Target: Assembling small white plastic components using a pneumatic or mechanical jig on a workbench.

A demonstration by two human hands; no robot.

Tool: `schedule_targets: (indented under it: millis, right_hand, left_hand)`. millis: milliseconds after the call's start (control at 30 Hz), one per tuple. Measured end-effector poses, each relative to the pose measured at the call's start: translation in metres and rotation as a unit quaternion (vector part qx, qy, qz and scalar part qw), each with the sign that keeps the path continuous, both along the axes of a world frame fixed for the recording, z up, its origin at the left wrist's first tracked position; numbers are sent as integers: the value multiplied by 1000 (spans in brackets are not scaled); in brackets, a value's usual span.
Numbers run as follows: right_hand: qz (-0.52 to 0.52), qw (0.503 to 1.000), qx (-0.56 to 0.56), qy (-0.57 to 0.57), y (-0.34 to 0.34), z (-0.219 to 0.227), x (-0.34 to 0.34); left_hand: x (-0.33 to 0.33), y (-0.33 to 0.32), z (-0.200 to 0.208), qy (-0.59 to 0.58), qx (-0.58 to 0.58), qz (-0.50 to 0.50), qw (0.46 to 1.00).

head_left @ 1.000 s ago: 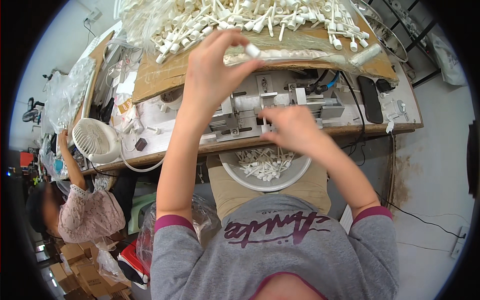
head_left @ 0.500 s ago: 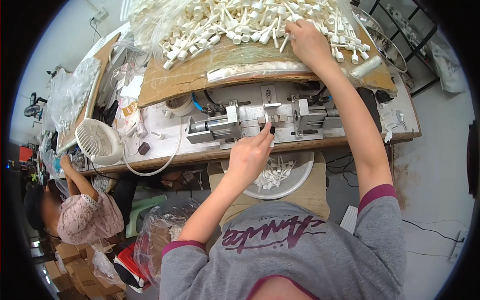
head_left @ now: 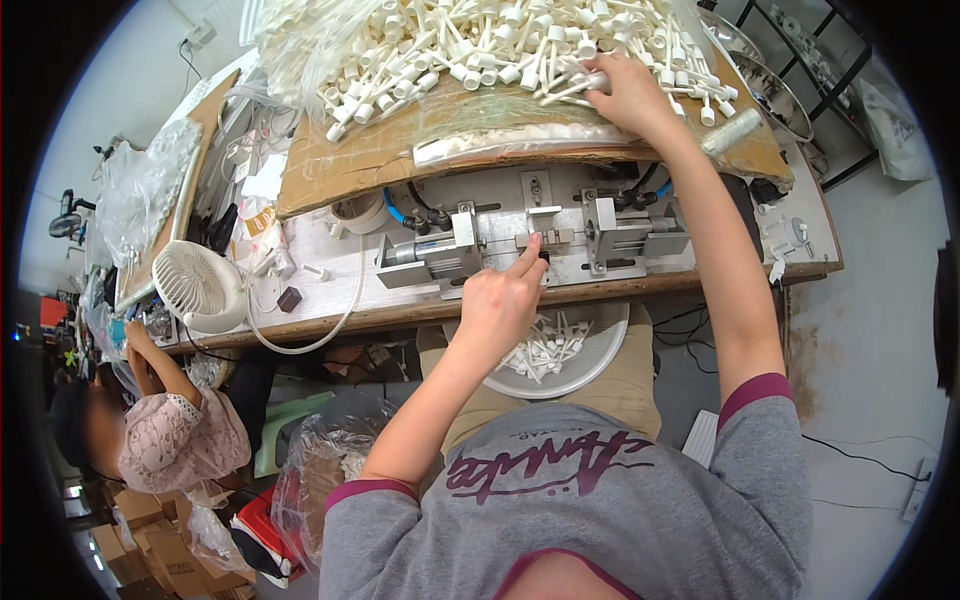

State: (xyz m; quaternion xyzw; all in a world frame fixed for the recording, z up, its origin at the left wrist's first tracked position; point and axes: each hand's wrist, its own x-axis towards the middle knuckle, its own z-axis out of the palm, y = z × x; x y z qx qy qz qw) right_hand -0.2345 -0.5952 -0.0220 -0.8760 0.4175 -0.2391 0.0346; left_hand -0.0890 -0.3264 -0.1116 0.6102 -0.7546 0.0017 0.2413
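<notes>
Here the right hand (head_left: 628, 88) pinches one small white plastic piece (head_left: 590, 84) on the big pile (head_left: 480, 45), light and stiff, best held by its thin stem, while the left hand (head_left: 500, 300) presses one finger on the metal machine (head_left: 540, 240).

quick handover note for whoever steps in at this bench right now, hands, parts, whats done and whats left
Left hand: fingertips at the middle of the metal fixture on the bench, pressing or seating something there; what it holds is hidden.
Right hand: reaching far forward into the pile of white plastic parts on the cardboard sheet, closed around one piece.
Done: a small batch of white pieces lies in the round bowl on the lap.
Left: most of the pile remains unprocessed.
</notes>
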Motion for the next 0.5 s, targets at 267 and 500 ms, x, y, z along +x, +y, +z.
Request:
schedule_targets:
  millis: [267,500]
  right_hand:
    - [11,999,-15,-41,43,-4,24]
    - [108,982,33,-149,58,-12,16]
  left_hand:
    - [1,0,1,9,-10,-7,1000]
    - [6,4,35,130,1,-56,990]
